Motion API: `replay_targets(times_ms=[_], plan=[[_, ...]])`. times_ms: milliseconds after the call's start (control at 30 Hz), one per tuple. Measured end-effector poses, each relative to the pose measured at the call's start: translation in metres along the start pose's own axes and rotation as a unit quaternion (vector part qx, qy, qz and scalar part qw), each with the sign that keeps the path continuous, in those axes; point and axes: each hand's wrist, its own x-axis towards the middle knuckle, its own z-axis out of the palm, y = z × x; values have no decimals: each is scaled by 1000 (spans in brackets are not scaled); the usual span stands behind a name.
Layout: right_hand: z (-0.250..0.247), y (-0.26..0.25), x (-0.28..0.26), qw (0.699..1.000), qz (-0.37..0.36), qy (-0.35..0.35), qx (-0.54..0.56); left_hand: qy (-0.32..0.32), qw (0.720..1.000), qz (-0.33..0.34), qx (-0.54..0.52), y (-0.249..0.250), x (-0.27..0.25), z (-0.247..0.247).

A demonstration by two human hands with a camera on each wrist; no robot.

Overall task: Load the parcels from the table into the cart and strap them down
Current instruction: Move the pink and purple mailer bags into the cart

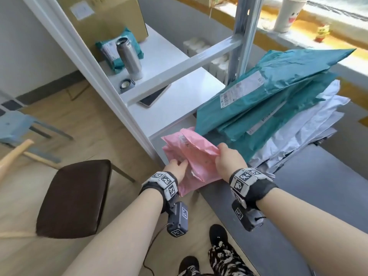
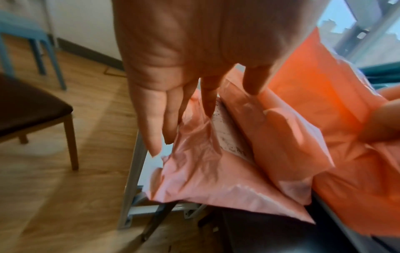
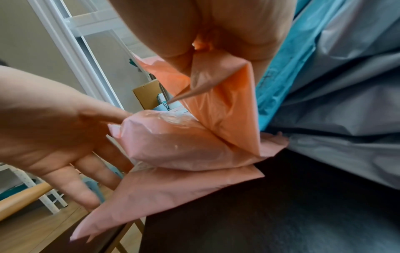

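A crumpled pink parcel point(image 1: 191, 156) point(image 2: 205, 171) point(image 3: 184, 140) lies at the corner of the dark grey table point(image 1: 298, 196), partly over its edge. My right hand point(image 1: 225, 154) point(image 3: 201, 46) pinches the parcel's right edge. With straight fingers, my left hand point(image 1: 180, 163) point(image 2: 207, 102) touches its left side. Behind it a pile of teal parcels point(image 1: 268, 90) rests on white and grey parcels point(image 1: 310, 128). The white cart point(image 1: 175, 104) with its metal frame stands just beyond the table corner and holds one teal parcel point(image 1: 111, 50).
On the cart shelf are a steel bottle point(image 1: 129, 56), a phone point(image 1: 154, 96) and a cardboard box point(image 1: 107, 14). A brown-seated chair point(image 1: 75, 196) stands at my left and a blue stool point(image 1: 16, 124) farther left. A paper cup point(image 1: 288, 12) sits on the windowsill.
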Motion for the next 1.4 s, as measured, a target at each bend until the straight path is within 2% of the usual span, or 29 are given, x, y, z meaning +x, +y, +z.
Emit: replay_targets(times_ms=[100, 233, 367, 500, 600, 833, 1000, 1233, 1400], plan=[[-1, 2, -2, 1000, -20, 14, 16, -2, 994, -23, -104, 4, 1, 3], [-4, 2, -2, 999, -30, 28, 19, -1, 999, 32, -12, 13, 0, 13], [-5, 0, -4, 999, -37, 34, 10, -10, 999, 46, 13, 16, -3, 10], [-4, -3, -8, 998, -38, 41, 4, -15, 998, 60, 9, 8, -4, -3], [-6, -6, -13, 998, -34, 47, 1, 6, 996, 88, 11, -2, -7, -11], [-6, -24, -32, 997, -43, 63, 6, 28, 989, 132, -64, -15, -18, -27], [7, -34, -41, 995, -66, 25, 65, -1, 981, 153, -123, -21, -26, -34], [16, -40, -54, 983, -39, -21, 178, -33, 967, 172, -186, -33, -50, -51], [15, -53, -68, 985, -57, -8, 162, -31, 965, 189, -180, -38, -62, -70]])
